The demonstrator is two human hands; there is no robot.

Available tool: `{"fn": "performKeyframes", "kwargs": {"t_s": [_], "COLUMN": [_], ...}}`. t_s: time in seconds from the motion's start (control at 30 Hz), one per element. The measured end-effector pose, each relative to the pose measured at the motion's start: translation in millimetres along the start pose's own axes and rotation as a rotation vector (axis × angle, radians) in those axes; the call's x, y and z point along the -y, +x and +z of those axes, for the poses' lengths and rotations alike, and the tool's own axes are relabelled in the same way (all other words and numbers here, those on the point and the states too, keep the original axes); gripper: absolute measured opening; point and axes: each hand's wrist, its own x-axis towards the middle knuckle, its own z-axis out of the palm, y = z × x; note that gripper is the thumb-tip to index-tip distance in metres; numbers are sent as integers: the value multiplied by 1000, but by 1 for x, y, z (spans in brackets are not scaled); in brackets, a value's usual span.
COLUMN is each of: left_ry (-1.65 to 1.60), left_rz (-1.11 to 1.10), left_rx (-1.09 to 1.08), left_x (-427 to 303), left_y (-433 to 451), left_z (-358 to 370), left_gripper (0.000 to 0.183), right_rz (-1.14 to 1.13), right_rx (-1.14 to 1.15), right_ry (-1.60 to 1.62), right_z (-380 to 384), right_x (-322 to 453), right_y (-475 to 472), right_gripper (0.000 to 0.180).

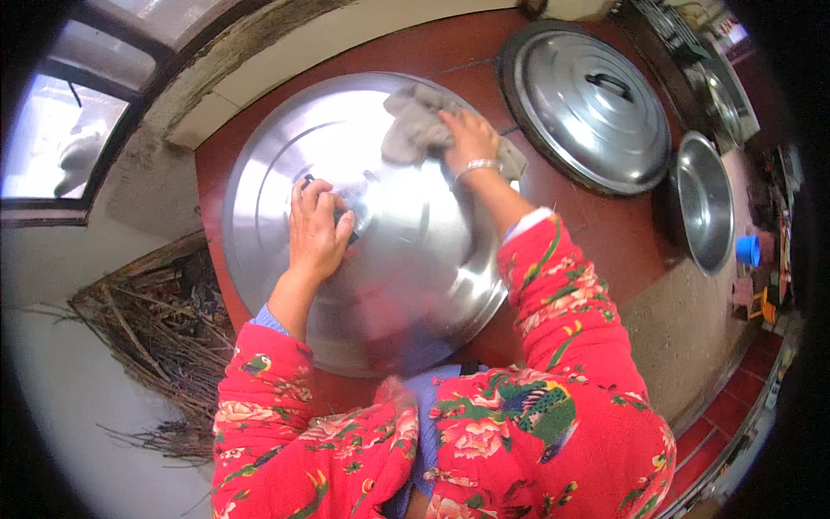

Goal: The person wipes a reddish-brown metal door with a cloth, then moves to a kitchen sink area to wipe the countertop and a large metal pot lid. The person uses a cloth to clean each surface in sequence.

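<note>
Before me a large round metal lid (395, 272) lies on a red tiled stove top (467, 84). My left hand (318, 227) is closed around the dark handle (350, 235) at its middle; the fingers hide part of that handle. With my right hand (472, 139) I press a grey-beige cloth (415, 123) onto the lid's upper right part. One end of the cloth hangs out past the wrist, beside a silver bracelet (481, 167). The shiny lid reflects my red floral sleeves.
A second metal lid (564, 110) with a dark handle sits at the upper right. Beyond it stands a metal basin (703, 201), with a blue cup (747, 250) farther right. Dry twigs (162, 337) are heaped at the left below a window (65, 143).
</note>
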Motion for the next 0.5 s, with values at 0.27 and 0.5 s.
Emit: {"fn": "performKeyframes", "kwargs": {"t_s": [0.27,0.5], "left_ry": [-32,-31], "left_rz": [-43,6], "left_rx": [13,-51], "left_x": [-1,3], "left_y": [-2,2], "left_z": [-1,3], "left_gripper": [21,18], "right_rz": [-315,-706], "right_rx": [101,-29], "right_ry": [-40,136], "right_z": [19,9], "right_x": [56,11], "right_y": [33,-87], "right_gripper": [49,53]}}
